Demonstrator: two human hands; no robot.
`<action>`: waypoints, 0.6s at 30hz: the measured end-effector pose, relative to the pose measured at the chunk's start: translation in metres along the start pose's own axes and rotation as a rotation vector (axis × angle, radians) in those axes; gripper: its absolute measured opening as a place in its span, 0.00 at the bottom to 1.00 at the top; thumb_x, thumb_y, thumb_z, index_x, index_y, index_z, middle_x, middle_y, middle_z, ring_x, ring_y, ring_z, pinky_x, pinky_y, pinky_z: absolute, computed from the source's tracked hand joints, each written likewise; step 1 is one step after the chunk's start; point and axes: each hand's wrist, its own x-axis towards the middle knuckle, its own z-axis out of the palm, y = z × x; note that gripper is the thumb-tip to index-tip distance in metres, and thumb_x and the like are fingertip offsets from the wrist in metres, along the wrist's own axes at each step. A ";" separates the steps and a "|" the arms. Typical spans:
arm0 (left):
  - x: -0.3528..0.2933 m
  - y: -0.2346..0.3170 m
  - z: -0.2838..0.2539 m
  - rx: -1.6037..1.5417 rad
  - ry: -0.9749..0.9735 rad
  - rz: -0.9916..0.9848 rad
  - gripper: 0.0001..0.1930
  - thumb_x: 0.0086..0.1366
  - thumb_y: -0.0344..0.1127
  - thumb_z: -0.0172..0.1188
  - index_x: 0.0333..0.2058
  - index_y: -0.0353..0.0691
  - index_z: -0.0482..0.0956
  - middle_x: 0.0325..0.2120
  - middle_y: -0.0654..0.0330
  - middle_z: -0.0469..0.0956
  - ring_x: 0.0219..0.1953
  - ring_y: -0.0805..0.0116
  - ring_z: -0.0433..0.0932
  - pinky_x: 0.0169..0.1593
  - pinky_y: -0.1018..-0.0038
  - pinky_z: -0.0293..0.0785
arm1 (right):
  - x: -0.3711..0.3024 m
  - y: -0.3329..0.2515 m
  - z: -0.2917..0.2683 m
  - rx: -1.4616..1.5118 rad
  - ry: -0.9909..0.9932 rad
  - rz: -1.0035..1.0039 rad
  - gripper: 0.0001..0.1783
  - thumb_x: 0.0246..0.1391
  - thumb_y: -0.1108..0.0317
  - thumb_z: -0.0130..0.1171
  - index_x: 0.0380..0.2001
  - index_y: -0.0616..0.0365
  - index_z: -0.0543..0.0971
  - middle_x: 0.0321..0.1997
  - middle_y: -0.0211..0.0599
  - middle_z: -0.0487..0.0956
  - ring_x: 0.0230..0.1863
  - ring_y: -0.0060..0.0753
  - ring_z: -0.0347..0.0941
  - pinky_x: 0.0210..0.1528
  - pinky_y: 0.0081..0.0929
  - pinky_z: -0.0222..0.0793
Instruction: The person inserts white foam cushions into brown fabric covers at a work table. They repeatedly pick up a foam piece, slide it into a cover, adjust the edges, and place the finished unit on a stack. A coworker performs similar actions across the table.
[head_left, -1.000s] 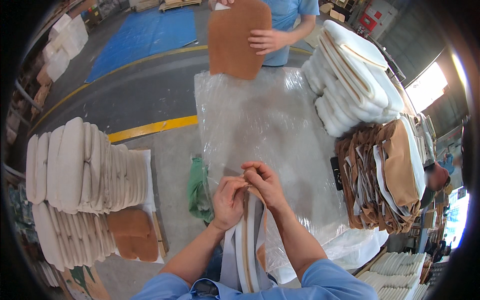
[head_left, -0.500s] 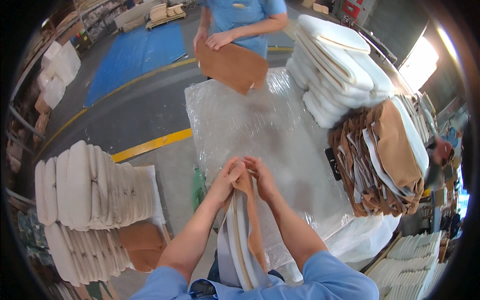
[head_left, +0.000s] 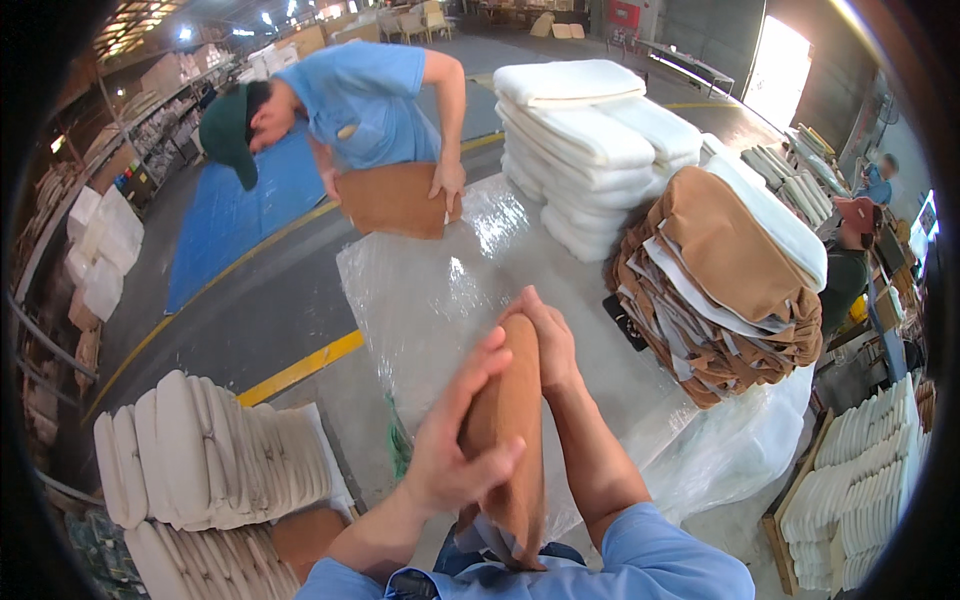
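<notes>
Upright in front of me stands a narrow brown-covered cushion (head_left: 520, 420), its pale lining showing near the bottom. My left hand (head_left: 450, 450) grips its left side, with the thumb across the front and the fingers partly spread and a little blurred. Around the top right edge curls my right hand (head_left: 548, 340), its lower fingers hidden behind the cushion. Beneath is a table wrapped in clear plastic (head_left: 430, 290). Across it, a co-worker in a blue shirt and green cap leans over, holding another brown cushion piece (head_left: 400, 200) in both hands.
White folded padding (head_left: 580, 120) is piled at the table's far right. Nearer lies a heap of brown covers (head_left: 740, 225). Cream pads (head_left: 210, 450) stand stacked at my left, and pale pads (head_left: 850, 500) fill a pallet at lower right. A yellow line (head_left: 300, 370) marks the floor.
The brown cover, open around the white pad before, now wraps its upper part. My left hand has moved down its side. The co-worker has bent down and shifted left with their piece.
</notes>
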 end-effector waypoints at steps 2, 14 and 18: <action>0.003 0.018 0.002 -0.073 -0.030 0.078 0.41 0.59 0.30 0.69 0.71 0.34 0.63 0.75 0.44 0.58 0.78 0.49 0.56 0.77 0.58 0.52 | -0.008 -0.036 0.005 -0.006 -0.008 -0.215 0.38 0.77 0.44 0.39 0.26 0.64 0.82 0.28 0.43 0.84 0.30 0.31 0.79 0.39 0.29 0.74; -0.011 0.016 0.001 0.284 0.011 -0.158 0.44 0.60 0.34 0.75 0.71 0.31 0.63 0.64 0.45 0.74 0.63 0.53 0.79 0.64 0.66 0.74 | -0.011 -0.033 -0.011 -0.162 0.029 -0.448 0.44 0.76 0.37 0.30 0.28 0.64 0.82 0.26 0.43 0.83 0.28 0.32 0.79 0.35 0.28 0.74; -0.025 0.006 -0.011 0.258 -0.028 -0.182 0.45 0.62 0.35 0.74 0.72 0.30 0.60 0.65 0.44 0.73 0.63 0.52 0.78 0.65 0.66 0.73 | -0.006 0.009 -0.024 -0.144 -0.047 -0.421 0.46 0.76 0.35 0.26 0.33 0.65 0.82 0.28 0.42 0.84 0.30 0.33 0.79 0.37 0.29 0.74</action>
